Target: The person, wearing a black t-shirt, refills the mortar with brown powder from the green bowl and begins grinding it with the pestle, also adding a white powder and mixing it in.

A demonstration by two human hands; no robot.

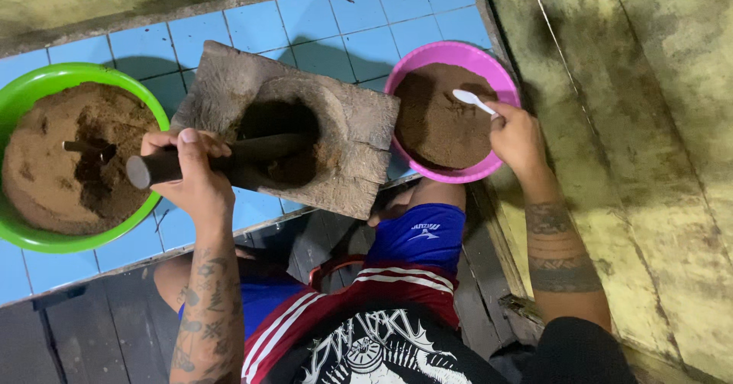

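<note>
My left hand (195,172) gripped the dark pestle (229,157), its end resting in the stone mortar (305,124) on the blue-tiled tabletop (336,25). My right hand (519,136) held a white spoon (472,100) over brown powder in the pink bowl (458,52). A green bowl (46,79) of brown powder stood just left of the mortar.

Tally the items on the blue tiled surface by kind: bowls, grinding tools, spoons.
Bowls: 2, a round green plastic bowl and a round pink plastic bowl, both holding brown powder.
Grinding tools: 2, a grey stone mortar block and a dark cylindrical pestle gripped by the left hand.
Spoons: 1, a white plastic spoon in the right hand.
Total: 5
</note>
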